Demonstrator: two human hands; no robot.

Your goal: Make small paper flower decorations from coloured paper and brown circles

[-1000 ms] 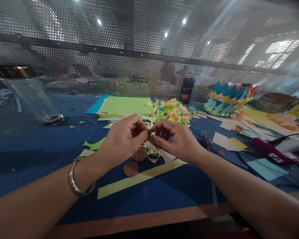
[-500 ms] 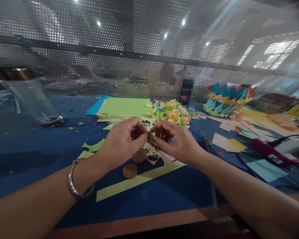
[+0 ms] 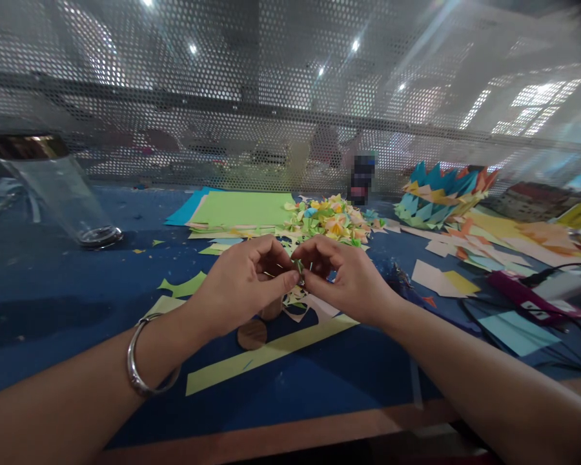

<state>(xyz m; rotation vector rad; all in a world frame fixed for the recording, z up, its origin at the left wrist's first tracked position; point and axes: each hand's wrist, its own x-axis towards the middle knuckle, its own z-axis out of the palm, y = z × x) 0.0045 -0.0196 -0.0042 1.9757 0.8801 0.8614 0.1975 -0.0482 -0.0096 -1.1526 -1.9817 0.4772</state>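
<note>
Between my fingertips is a small folded piece of green paper (image 3: 297, 266), pinched from both sides. My left hand (image 3: 244, 278), with a silver bangle at the wrist, closes thumb and fingers on its left side. On its other side my right hand (image 3: 346, 274) grips it with thumb and forefinger. Below my hands lie pale paper offcuts (image 3: 319, 307) with cut-out holes. A round wooden disc (image 3: 252, 334) rests near a long pale-yellow paper strip (image 3: 271, 355); another disc is partly hidden by my left hand. Just beyond my hands is a heap of small folded paper flowers (image 3: 334, 217).
A green paper stack (image 3: 244, 208) lies behind. At left stands a clear bottle (image 3: 70, 194) with a gold lid. A zigzag paper basket (image 3: 440, 197), paper scraps, and a magenta power strip (image 3: 532, 297) with cables occupy the right. A perforated metal panel (image 3: 223, 116) borders the back.
My left hand has shifted slightly right, its thumb now pressing at the green paper. The paper looks more tightly folded and shows less between the fingers. The right hand has barely moved.
</note>
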